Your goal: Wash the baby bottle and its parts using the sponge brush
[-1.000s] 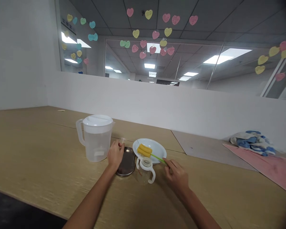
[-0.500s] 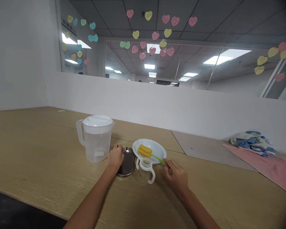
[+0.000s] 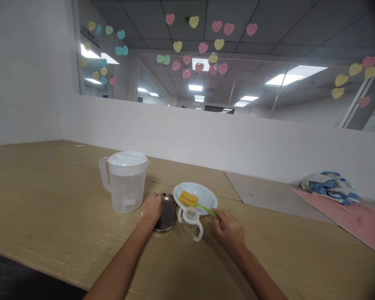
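Beyond a white wall (image 3: 175, 133), a window (image 3: 253, 89) dotted with paper hearts onto a lit, tiled-ceiling room; below, a broad wooden table (image 3: 65, 229). To the left, a lidded pitcher (image 3: 126, 183); far right, a crumpled cloth (image 3: 329, 187). Centrally, a pale plate (image 3: 211, 196) with a metal tray (image 3: 166, 214) to its left and a two-handled bottle (image 3: 190, 223) just in front, between the hands. Left hand (image 3: 152, 207) curled at the tray's left rim (contents of that grip impossible to tell). Over the plate, the yellow head of a sponge brush (image 3: 188, 198), forward-left of the right hand (image 3: 231, 229), long axis slanting back to fingers pinched round its green handle end, right hand clearly nearer.
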### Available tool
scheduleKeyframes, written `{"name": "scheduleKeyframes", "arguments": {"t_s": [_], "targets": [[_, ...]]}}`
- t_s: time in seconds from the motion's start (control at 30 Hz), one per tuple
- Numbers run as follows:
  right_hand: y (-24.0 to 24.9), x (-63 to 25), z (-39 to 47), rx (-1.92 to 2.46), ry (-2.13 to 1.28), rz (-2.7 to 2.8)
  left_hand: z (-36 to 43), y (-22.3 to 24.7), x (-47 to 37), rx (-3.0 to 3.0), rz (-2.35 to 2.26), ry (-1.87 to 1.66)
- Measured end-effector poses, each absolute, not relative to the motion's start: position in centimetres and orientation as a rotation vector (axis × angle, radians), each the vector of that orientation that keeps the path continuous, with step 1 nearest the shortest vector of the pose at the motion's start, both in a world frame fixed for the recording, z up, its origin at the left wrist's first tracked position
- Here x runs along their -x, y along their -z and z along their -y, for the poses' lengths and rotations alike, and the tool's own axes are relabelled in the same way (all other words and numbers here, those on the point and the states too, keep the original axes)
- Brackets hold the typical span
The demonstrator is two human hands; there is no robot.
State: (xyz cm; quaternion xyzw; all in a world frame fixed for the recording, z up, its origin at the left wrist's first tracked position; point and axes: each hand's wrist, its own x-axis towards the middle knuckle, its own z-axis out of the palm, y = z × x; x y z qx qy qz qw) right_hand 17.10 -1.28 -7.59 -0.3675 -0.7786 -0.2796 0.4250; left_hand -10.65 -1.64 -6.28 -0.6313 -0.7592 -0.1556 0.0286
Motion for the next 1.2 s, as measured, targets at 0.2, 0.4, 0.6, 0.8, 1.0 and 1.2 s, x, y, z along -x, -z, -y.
{"name": "scheduleKeyframes", "arguments": {"t_s": [0.2,0.4,0.6,0.8,1.0,1.2], "targets": [[7.6,-17.1,1.2,0.914,0.690,1.957,1.6,6.5,10.4,2.003,2.313,0.437],[7.6,-17.0,1.3,0.915,0.695,1.953,2.1,5.4,10.5,1.960,2.294,0.504],[7.4,-17.1,1.4,0.922,0.680,1.953,2.2,4.7,10.3,1.883,2.270,0.801],[7.3,-17.1,1.4,0.931,0.679,1.960,1.2,6.1,10.2,1.968,2.373,0.875],[7.5,-17.3,1.3,0.925,0.659,1.991,1.0,7.3,9.8,2.081,2.373,0.764],[7.5,-17.2,1.3,0.922,0.673,1.983,1.9,7.2,8.5,2.226,2.257,0.728]]}}
